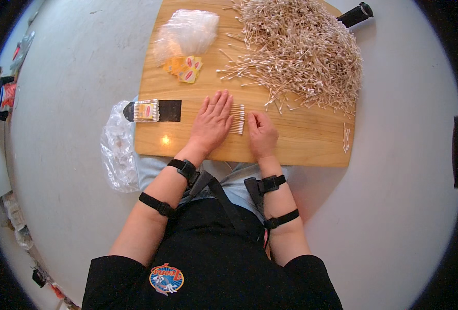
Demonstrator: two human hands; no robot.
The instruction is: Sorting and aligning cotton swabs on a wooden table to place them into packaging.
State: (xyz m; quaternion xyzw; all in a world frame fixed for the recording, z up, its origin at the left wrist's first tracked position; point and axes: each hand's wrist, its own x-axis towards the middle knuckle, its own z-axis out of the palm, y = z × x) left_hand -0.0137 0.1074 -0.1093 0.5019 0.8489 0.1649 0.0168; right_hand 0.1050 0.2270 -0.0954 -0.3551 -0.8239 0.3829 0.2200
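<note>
My left hand point(213, 123) lies flat on the wooden board, fingers stretched out, its edge covering part of a row of cotton swabs point(238, 119). The visible swabs lie side by side, pointing left to right across the board. Just right of the row, my right hand point(262, 135) is closed with its fingers curled in; whatever it may hold is hidden. Farther left, a clear packet of cotton swabs point(146, 110) with a yellow label rests by a black strip point(170, 110).
A big heap of loose cotton swabs point(306, 57) covers the board's far right. Clear plastic bags point(187, 33) and yellow labels point(190, 69) lie far left. A few swabs point(346, 138) sit near the right edge. A clear plastic bag point(118, 150) hangs beside the board's left edge.
</note>
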